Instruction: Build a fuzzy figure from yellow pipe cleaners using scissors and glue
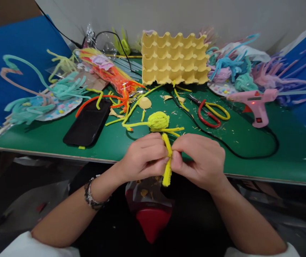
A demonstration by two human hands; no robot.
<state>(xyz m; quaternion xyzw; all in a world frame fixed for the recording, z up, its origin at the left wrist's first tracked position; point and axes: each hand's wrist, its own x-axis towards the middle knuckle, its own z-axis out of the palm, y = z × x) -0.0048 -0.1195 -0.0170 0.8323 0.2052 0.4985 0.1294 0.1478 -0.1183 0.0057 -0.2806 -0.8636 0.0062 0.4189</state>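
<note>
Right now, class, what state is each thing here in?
Pipe cleaner, pinched by left hand and right hand.
Glue gun, red light on.
Scissors, shut.
Phone, screen dark.
Packet, open, contents spilling out.

No word, brand, number or sign can be read anywhere. The pale label (pixel 102 60) on the clear packet of pipe cleaners (pixel 112 76) is too blurred to make out. The pink glue gun (pixel 255 101) has a small dark marking on its grip, too small to tell. The black phone (pixel 88 123) on the green worktop (pixel 249 157) lies with a dark, blank screen.
</note>
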